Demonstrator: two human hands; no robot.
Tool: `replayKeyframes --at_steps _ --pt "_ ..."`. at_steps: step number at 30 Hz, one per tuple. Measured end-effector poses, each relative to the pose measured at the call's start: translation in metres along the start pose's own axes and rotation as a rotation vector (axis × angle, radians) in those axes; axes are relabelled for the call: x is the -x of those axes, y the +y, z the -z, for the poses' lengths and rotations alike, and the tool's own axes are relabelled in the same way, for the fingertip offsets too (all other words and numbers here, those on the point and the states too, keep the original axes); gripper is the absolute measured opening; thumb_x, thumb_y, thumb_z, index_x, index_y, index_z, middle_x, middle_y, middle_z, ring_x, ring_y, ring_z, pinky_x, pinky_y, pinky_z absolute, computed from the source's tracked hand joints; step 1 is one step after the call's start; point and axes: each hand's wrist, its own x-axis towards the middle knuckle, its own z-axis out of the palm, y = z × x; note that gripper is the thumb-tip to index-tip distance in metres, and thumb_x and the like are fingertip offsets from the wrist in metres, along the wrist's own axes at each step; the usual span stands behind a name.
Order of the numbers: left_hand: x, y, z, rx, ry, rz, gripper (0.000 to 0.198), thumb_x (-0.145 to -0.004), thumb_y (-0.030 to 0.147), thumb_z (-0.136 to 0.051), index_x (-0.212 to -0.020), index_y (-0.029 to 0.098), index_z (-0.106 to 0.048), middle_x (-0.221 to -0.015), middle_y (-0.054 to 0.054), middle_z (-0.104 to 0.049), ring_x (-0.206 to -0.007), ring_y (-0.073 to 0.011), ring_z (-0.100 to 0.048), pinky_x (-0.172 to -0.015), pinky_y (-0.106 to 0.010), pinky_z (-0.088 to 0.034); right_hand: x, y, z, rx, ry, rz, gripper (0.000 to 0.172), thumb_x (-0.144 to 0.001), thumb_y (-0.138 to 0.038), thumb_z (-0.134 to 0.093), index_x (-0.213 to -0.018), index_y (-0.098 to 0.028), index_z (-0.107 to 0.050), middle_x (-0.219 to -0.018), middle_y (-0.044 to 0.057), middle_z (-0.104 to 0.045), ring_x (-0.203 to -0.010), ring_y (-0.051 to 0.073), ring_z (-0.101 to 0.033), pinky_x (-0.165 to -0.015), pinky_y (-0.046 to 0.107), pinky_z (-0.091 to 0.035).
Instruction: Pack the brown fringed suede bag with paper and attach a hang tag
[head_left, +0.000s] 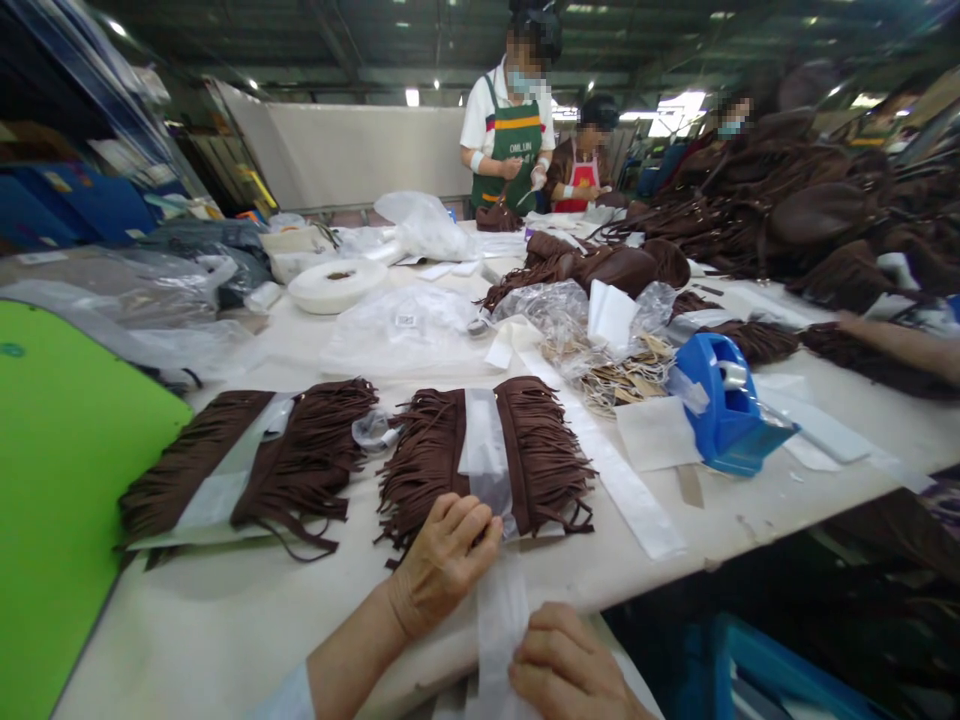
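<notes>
A brown fringed bag piece (529, 450) lies flat before me, with a whitish translucent strip (480, 425) running across its middle. At the near end of that piece, my left hand (448, 555) is closed, its fingers curled at the strip. A long white paper strip (501, 610) extends from there toward me over the table edge. My right hand (570, 665) is closed on the right edge of this paper strip, its fingertips partly hidden. To the left lies a second brown fringed bag piece (315, 440), also banded with a pale strip.
A blue tape dispenser (727, 400) stands right, beside tags with strings (626, 375). Behind are a white roll (337, 285) and clear plastic bags (409, 325). A green panel (67, 480) borders the left. Brown bags (810, 190) pile up right; co-workers stand across the table.
</notes>
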Motion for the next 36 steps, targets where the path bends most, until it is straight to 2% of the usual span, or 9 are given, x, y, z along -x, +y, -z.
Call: replayKeyframes --at_steps 4,10,13,19,21,25,28,31,36 --pt "-0.001 -0.002 0.004 0.029 -0.065 -0.002 0.020 -0.084 0.006 -0.044 -0.099 0.006 -0.057 -0.093 -0.010 -0.054 -0.091 -0.0220 -0.047 -0.078 -0.038 -0.042 -0.032 0.004 0.022 -0.019 -0.045 -0.001 0.019 -0.089 -0.013 -0.041 -0.089 -0.010 -0.059 -0.075 0.009 -0.061 -0.076 0.016 -0.049 -0.068 0.029 -0.049" --pt "-0.001 0.000 0.022 0.313 -0.193 0.126 0.034 -0.078 0.016 -0.040 -0.110 0.008 -0.049 -0.094 -0.012 -0.054 -0.090 -0.0246 -0.048 -0.077 -0.044 -0.043 -0.079 0.032 0.031 0.053 0.068 0.004 0.018 -0.087 -0.009 -0.043 -0.088 -0.014 -0.061 -0.076 0.006 -0.059 -0.076 0.015 -0.050 -0.069 0.029 -0.048" --pt "0.002 0.004 0.019 0.355 -0.088 0.272 0.028 -0.081 0.019 -0.045 -0.108 0.010 -0.048 -0.093 -0.012 -0.056 -0.090 -0.0234 -0.051 -0.079 -0.042 -0.045 -0.093 0.053 0.021 0.070 0.094 -0.076 0.016 -0.085 -0.008 -0.048 -0.083 -0.016 -0.062 -0.075 0.004 -0.058 -0.074 0.014 -0.051 -0.065 0.025 -0.046" --pt "0.002 0.012 -0.001 0.267 0.198 0.581 0.044 -0.089 0.020 -0.043 -0.127 0.003 -0.029 -0.079 -0.006 -0.060 -0.076 -0.0164 -0.057 -0.076 -0.030 -0.049 -0.093 0.083 -0.006 0.101 0.104 -0.443 0.018 -0.087 -0.025 -0.052 -0.073 -0.018 -0.062 -0.074 0.002 -0.058 -0.068 0.012 -0.055 -0.061 0.020 -0.045" --pt "-0.002 0.013 -0.003 0.224 0.206 0.568 0.041 -0.089 0.017 -0.044 -0.126 0.004 -0.033 -0.076 -0.005 -0.060 -0.073 -0.0156 -0.056 -0.073 -0.029 -0.049 -0.090 0.085 -0.012 0.130 0.091 -0.511 0.023 -0.088 -0.028 -0.050 -0.070 -0.019 -0.062 -0.071 0.001 -0.057 -0.066 0.011 -0.055 -0.060 0.020 -0.043" --pt "-0.007 0.012 -0.005 0.082 0.162 0.421 0.032 -0.086 0.010 -0.043 -0.117 0.005 -0.047 -0.079 -0.008 -0.058 -0.074 -0.0161 -0.054 -0.068 -0.030 -0.048 -0.089 0.086 -0.017 0.188 0.095 -0.566 0.028 -0.088 -0.032 -0.050 -0.066 -0.019 -0.060 -0.067 -0.001 -0.055 -0.064 0.010 -0.054 -0.060 0.020 -0.041" --pt "-0.005 0.010 -0.008 -0.022 0.159 0.388 0.035 -0.083 0.005 -0.039 -0.114 0.007 -0.053 -0.090 -0.014 -0.057 -0.088 -0.0210 -0.053 -0.073 -0.034 -0.047 -0.090 0.086 -0.019 0.238 0.109 -0.560 0.029 -0.089 -0.032 -0.049 -0.065 -0.019 -0.058 -0.065 -0.001 -0.054 -0.062 0.011 -0.054 -0.058 0.020 -0.040" --pt "-0.002 0.007 -0.010 -0.107 0.041 0.322 0.038 -0.081 0.005 -0.037 -0.115 0.005 -0.054 -0.114 -0.018 -0.054 -0.107 -0.0275 -0.046 -0.084 -0.038 -0.043 -0.089 0.087 -0.021 0.276 0.112 -0.534 0.031 -0.090 -0.032 -0.047 -0.063 -0.018 -0.056 -0.064 0.000 -0.054 -0.061 0.011 -0.053 -0.057 0.021 -0.040" --pt "-0.002 0.004 -0.009 -0.217 -0.072 0.286 0.034 -0.084 0.013 -0.040 -0.112 0.004 -0.056 -0.116 -0.014 -0.059 -0.113 -0.0278 -0.045 -0.083 -0.034 -0.039 -0.085 0.091 -0.024 0.326 0.123 -0.510 0.035 -0.092 -0.032 -0.042 -0.062 -0.018 -0.055 -0.063 0.001 -0.053 -0.062 0.012 -0.052 -0.058 0.022 -0.040"
